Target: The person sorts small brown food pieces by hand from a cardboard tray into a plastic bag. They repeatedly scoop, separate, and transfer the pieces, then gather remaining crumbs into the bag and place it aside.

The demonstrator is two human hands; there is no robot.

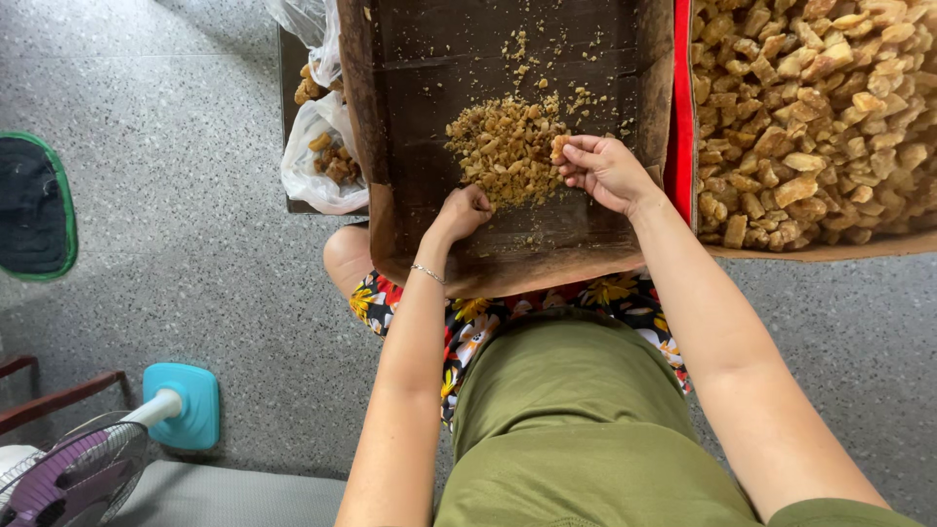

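A shallow brown cardboard tray point(410, 59) rests on my lap with a pile of small tan crumbly chunks point(503, 146) in its middle. My right hand point(605, 171) sits at the pile's right edge and pinches a pale chunk point(559, 146) between its fingertips. My left hand point(461, 213), with a thin bracelet at the wrist, is curled into a loose fist just below the pile's left side; whether it holds anything is hidden. Loose crumbs are scattered over the far part of the tray.
A big cardboard box point(830, 249) heaped with larger tan chunks stands at the right behind a red strip point(681, 88). Plastic bags point(317, 156) holding brown pieces lie left of the tray. On the grey floor are a fan point(98, 459) and a dark green-rimmed mat point(34, 210).
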